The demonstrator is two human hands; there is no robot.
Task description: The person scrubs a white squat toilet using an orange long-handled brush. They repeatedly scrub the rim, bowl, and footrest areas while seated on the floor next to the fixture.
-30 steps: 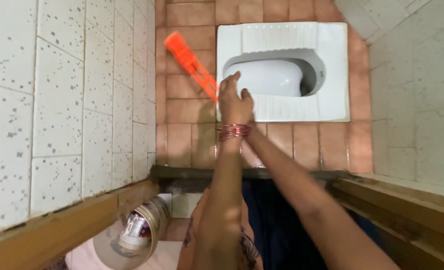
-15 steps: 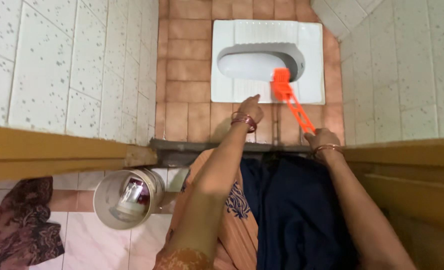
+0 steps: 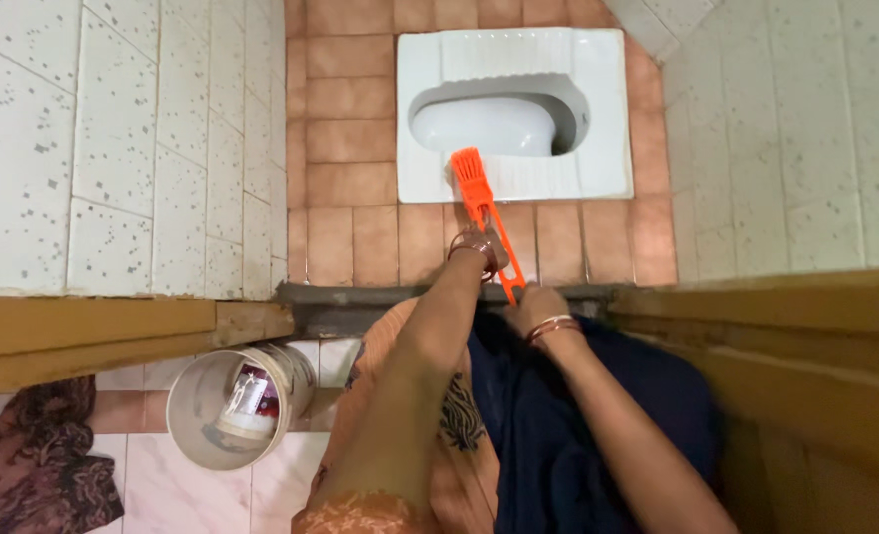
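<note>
1. Centrally, both forearms are reaching forward from the lower middle of the frame towards the grey stone doorstep (image 3: 360, 297), each wrist wearing thin metal bangles.
2. The right hand (image 3: 536, 309) is curling tightly around the lower end of the bright orange plastic toilet brush (image 3: 489, 222), its knuckles facing the camera.
3. The left hand (image 3: 479, 245) is lying just left of the brush's openwork handle, near mid-length, and seems to be touching it; whether its fingers are closing round the handle cannot be told.
4. The brush is slanting from the right hand up and to the left, its flat orange bristle head resting on the ribbed front edge of the white ceramic squat toilet pan (image 3: 607, 119), just below the bowl opening.
5. The pan is sitting in the upper middle of the frame, set into the terracotta square-tiled floor (image 3: 345, 138).
6. White speckled wall tiles (image 3: 113, 148) are filling the upper left.
7. A round cream plastic bucket (image 3: 202, 415) holding a bottle is standing at lower left, beside a dark patterned cloth (image 3: 34, 465).
</note>
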